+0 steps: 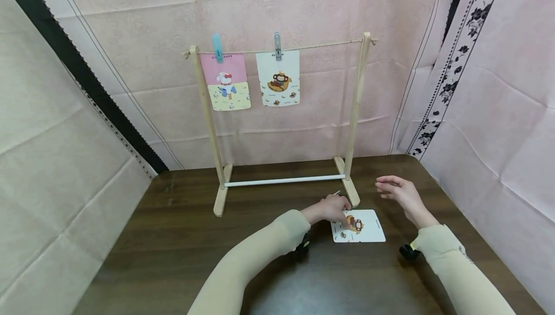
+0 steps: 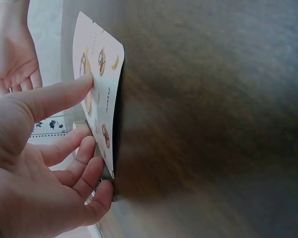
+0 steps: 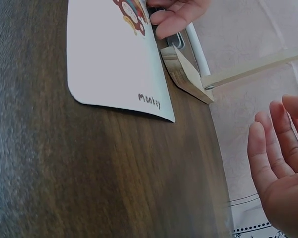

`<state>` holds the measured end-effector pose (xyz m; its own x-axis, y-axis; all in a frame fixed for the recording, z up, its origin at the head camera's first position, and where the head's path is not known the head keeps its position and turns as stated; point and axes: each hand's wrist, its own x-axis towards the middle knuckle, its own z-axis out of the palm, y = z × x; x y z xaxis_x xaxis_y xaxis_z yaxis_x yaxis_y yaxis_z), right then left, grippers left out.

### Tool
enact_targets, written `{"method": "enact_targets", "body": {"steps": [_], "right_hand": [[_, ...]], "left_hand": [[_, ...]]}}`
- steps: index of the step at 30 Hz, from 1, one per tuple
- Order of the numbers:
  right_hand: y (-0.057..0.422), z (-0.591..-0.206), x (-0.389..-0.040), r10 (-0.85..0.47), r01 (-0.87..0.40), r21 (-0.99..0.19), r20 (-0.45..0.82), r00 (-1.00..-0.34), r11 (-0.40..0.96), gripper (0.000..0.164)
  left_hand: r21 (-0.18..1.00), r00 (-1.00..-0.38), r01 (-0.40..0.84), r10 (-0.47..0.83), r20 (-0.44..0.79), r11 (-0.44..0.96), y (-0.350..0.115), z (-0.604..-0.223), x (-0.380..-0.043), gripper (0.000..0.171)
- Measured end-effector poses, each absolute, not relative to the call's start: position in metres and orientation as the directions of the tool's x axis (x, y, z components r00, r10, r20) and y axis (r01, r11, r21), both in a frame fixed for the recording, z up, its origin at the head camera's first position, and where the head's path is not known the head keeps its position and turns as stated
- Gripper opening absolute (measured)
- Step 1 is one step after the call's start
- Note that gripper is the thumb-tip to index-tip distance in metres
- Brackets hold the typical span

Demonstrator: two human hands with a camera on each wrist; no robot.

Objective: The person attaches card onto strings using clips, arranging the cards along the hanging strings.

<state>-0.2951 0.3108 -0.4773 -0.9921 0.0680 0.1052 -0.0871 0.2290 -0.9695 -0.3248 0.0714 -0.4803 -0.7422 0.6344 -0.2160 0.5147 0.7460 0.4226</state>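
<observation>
A white card with a monkey picture (image 1: 368, 228) lies on the brown table, just in front of the stand's right foot. My left hand (image 1: 331, 209) pinches it, thumb on its face and curled fingertips at its far edge; in the left wrist view the near edge casts a dark shadow. A grey clothespin (image 3: 176, 39) shows behind these fingers; whether they touch it I cannot tell. My right hand (image 1: 403, 197) hovers to the right of the card, holding nothing, its fingers loosely bent.
A wooden stand (image 1: 356, 108) with a string across its top stands at the back. From the string hang a pink-and-yellow card (image 1: 225, 96) under a blue clothespin (image 1: 217, 47) and another monkey card (image 1: 269, 93) under a grey one (image 1: 278, 45). Cloth walls (image 1: 498, 127) surround the table.
</observation>
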Motion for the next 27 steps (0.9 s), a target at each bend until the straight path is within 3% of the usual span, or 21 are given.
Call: {"method": "enact_targets", "body": {"steps": [13, 20, 27], "right_hand": [[0.310, -0.485, -0.298, 0.039, -0.069, -0.975, 0.079, -0.996, 0.209, 0.024], [0.306, -0.492, -0.299, 0.003, -0.073, -0.972, 0.076, -0.997, 0.225, 0.044], [0.302, -0.496, -0.302, -0.039, -0.074, -0.968, 0.067, -0.997, 0.239, 0.044]], "left_hand": [[0.444, -0.703, 0.539, 0.673, -0.230, 0.715, 0.065, -0.480, -0.327, 0.050], [0.484, -0.696, 0.511, 0.672, -0.252, 0.710, 0.055, -0.477, -0.326, 0.051], [0.483, -0.712, 0.489, 0.653, -0.259, 0.726, 0.039, -0.475, -0.327, 0.054]]}}
